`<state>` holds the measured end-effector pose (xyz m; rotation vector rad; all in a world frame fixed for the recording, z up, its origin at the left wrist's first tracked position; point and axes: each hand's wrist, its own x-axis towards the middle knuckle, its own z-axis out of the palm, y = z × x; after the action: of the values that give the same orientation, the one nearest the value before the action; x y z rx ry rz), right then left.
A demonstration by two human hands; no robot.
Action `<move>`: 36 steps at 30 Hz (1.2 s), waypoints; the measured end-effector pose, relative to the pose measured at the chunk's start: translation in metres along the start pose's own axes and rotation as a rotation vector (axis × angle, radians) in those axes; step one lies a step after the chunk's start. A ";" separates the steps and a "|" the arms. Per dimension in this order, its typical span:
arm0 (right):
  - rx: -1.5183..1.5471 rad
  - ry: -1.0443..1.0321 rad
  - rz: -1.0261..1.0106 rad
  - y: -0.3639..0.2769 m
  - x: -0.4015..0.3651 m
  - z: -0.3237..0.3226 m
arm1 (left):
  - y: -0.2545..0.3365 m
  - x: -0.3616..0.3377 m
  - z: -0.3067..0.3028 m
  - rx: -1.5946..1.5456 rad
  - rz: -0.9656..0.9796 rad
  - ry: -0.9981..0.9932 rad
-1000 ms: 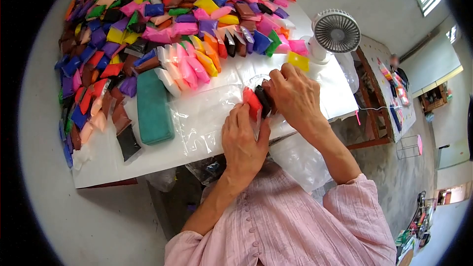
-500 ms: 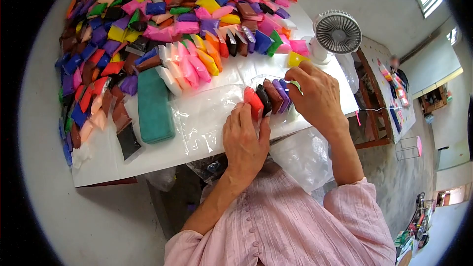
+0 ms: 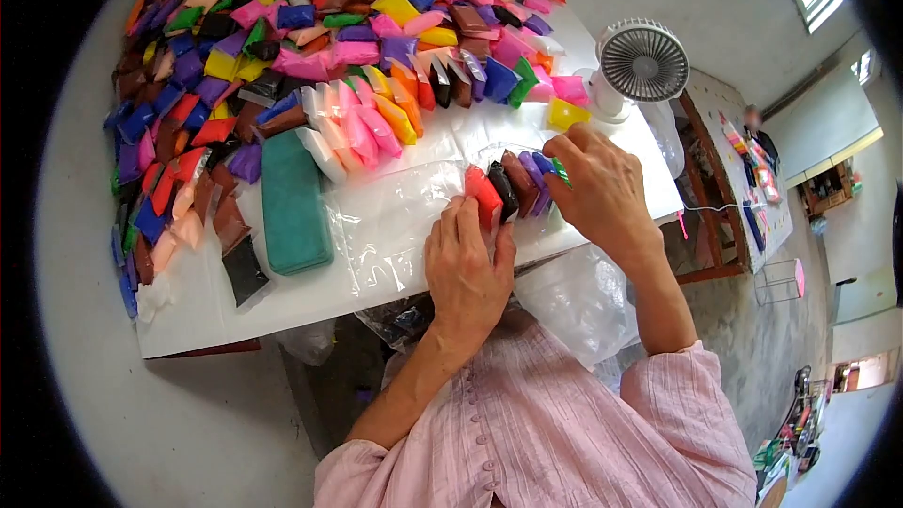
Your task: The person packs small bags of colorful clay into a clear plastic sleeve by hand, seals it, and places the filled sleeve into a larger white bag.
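Observation:
A short row of small plastic packets stands on edge near the table's front. From left to right come a red packet (image 3: pixel 483 192), a black packet (image 3: pixel 503 190), a brown packet (image 3: pixel 520 182), a purple and a blue packet (image 3: pixel 543 164), and a green packet (image 3: pixel 561 171). My left hand (image 3: pixel 466 259) has the lower end of the red packet between thumb and fingers. At the other end, my right hand (image 3: pixel 602 179) pinches the green packet, whose far part my fingers hide. Clear plastic film (image 3: pixel 400 216) lies flat to the left of the row.
A large pile of colourful packets (image 3: pixel 310 14) covers the table's back and left. Before it stands another row with pink packets (image 3: pixel 362 127). A teal case (image 3: pixel 296 207), a yellow packet (image 3: pixel 567 113) and a white fan (image 3: pixel 643 61) are close by. Another person (image 3: pixel 764 146) is far right.
My right hand has shifted slightly left and down with the green packet, which now sits closer against the blue one. My left hand has hardly moved.

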<state>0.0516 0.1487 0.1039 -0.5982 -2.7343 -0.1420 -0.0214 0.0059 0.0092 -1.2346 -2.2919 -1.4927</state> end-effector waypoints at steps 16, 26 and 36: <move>-0.055 0.066 -0.197 0.000 0.001 0.001 | 0.003 0.001 -0.002 -0.015 -0.007 0.009; -0.107 0.055 -0.222 0.003 0.001 0.006 | 0.001 0.001 -0.001 -0.019 0.008 0.011; -0.110 0.115 -0.281 0.011 0.003 0.011 | 0.002 0.001 -0.003 -0.008 -0.005 0.000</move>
<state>0.0501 0.1618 0.0946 -0.2224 -2.6962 -0.3836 -0.0212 0.0048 0.0127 -1.2320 -2.2935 -1.5047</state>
